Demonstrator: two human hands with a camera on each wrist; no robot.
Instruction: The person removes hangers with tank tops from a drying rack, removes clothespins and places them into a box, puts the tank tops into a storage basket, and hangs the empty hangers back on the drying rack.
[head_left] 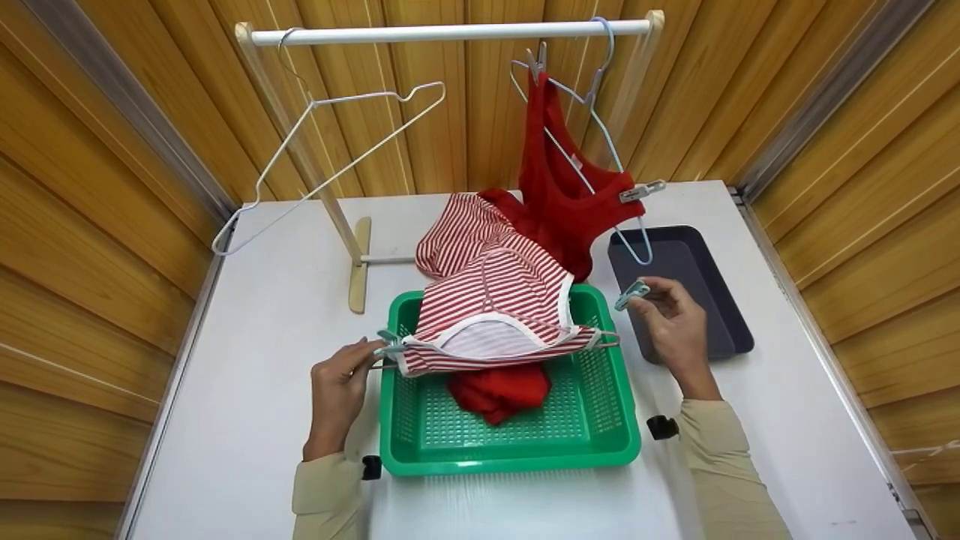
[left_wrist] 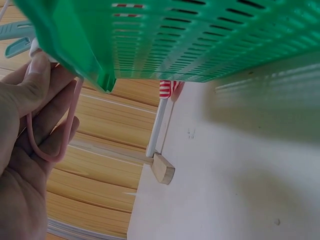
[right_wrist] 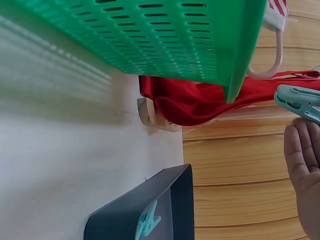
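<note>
Over the far rim of the green basket stretches a striped tank top, neck end toward the person, long axis running away and slightly left; its pink hanger lies crosswise. The left hand pinches one strap beside an attached clothespin. The right hand pinches a loose clothespin, one end pointing left and nearer.

- Basket sits on the desk, left hand to its left, right hand to its right.
- Shirt lies over the basket's far half; cloth lies inside.
- Tray stands right of the basket, peg in it.
- Rack stands behind, hanger left, vest right.
</note>
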